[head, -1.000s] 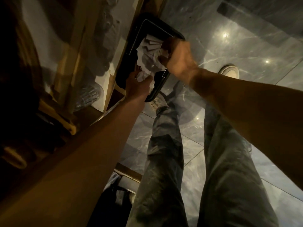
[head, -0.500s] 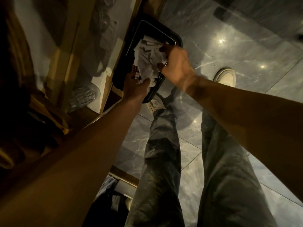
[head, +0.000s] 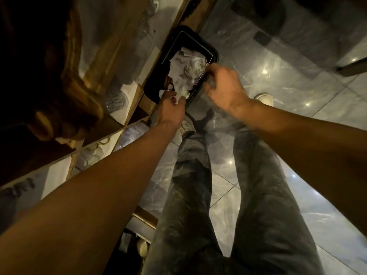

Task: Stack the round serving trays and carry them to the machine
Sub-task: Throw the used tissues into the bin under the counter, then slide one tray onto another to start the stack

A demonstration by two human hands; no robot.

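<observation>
A dark tray (head: pixel 210 49) with rounded corners juts off the edge of the wooden surface (head: pixel 127 42), out over the marble floor (head: pixel 297 80). It sits at twelve o'clock from the left hand (head: pixel 171 108), whose fingers pinch the crumpled white paper (head: pixel 187 73) heaped inside it. The right hand (head: pixel 225 87), at three o'clock from the tray, curls loosely against the rim; whether it grips I cannot tell.

Dark tray (head: pixel 212 51), seemingly rectangular, tilted, crumpled white paper (head: pixel 185 73) inside
</observation>
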